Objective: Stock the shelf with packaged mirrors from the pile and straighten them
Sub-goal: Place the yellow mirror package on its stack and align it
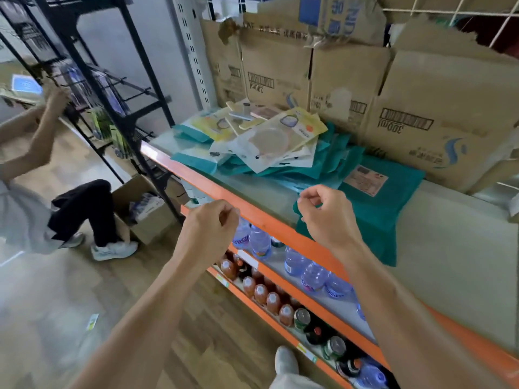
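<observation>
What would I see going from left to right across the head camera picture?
A seated person → open box on the floor → left hand → right hand → big cardboard box.

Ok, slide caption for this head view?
Left hand and right hand, fingers curled, poised before the pile of packaged mirrors atop the orange-edged shelf.

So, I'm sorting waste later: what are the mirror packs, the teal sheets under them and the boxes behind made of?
Mirror packs: glossy clear plastic pouches over printed card, going by the sheen.
Teal sheets: matte, cloth-like, perhaps non-woven fabric; they drape softly.
Boxes: brown corrugated cardboard, matte, with torn edges.
</observation>
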